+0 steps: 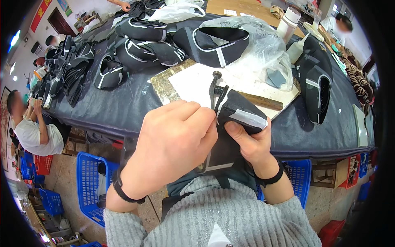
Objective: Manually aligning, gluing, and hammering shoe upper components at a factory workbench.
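Observation:
My right hand (256,145) grips a black shoe upper (240,108), its thumb pressed on the side below a pale tape strip. Closed in a pinch, my left hand (175,133) is at the upper's left edge; its fingertips are partly hidden. More of the black piece hangs below, between my hands. Just beyond the upper lies a hammer (263,101) with a wooden handle, its dark metal head partly hidden. It rests on a white sheet (193,80) over a speckled stone slab (164,84).
Black shoe uppers with white tape (220,45) crowd the dark-covered table (135,96). A clear plastic bag (263,53), a white bottle (288,22) and a squeeze bottle (297,50) stand beyond the slab. Blue baskets (88,185) flank me. Another person (39,127) works at the left.

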Available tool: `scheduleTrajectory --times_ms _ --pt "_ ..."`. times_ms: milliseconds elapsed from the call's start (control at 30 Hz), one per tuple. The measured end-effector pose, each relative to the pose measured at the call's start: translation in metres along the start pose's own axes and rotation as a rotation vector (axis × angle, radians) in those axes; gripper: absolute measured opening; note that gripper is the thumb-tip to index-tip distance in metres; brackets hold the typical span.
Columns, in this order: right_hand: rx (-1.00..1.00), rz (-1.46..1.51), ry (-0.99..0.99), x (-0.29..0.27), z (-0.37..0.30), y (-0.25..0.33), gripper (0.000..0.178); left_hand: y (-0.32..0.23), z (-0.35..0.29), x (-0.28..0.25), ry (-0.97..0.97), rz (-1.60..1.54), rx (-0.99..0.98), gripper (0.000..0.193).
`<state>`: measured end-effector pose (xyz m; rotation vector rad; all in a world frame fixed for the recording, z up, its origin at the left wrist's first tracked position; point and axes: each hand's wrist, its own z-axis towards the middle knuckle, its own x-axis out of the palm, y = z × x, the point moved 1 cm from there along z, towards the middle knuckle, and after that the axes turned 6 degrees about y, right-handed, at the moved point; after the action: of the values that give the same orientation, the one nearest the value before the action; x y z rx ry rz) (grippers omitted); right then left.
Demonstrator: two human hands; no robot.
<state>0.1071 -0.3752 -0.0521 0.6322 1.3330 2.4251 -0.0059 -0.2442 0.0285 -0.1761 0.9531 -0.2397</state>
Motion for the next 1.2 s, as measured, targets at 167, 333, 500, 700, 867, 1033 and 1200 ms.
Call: scheduleTrajectory --times_ms 167,333,500,700,867,1033,1200 --pt "0.018 0.005 -0.026 0.003 -0.001 -0.002 0.026 0.006 0.001 0.004 0.017 -0.131 -0.089 0.012" --pt "-0.006 -0.014 -0.064 0.008 -0.002 -0.003 0.025 0.0 -0.001 0.009 -0.084 -0.082 -0.117 0.012" --pt "0.017 -0.056 -0.03 0.006 -0.001 -0.001 0.024 -0.002 -0.004 0.006 -0.028 0.146 -0.023 0.015" --pt "-0.013 -0.019 -0.083 0.012 -0.001 0.0 0.023 0.002 -0.002 0.019 -0.19 0.066 -0.049 0.016" --pt "0.106 0.205 -0.172 0.01 0.002 -0.001 0.025 -0.012 0.001 0.023 -0.334 0.153 0.085 0.016" --pt "0.333 0.666 -0.055 -0.004 0.004 -0.006 0.028 0.015 0.001 0.007 -0.009 -1.196 -0.509 0.014" --pt "0.3 0.763 0.112 -0.004 0.006 -0.013 0.028 0.032 -0.003 0.018 0.287 -1.507 -0.513 0.017"
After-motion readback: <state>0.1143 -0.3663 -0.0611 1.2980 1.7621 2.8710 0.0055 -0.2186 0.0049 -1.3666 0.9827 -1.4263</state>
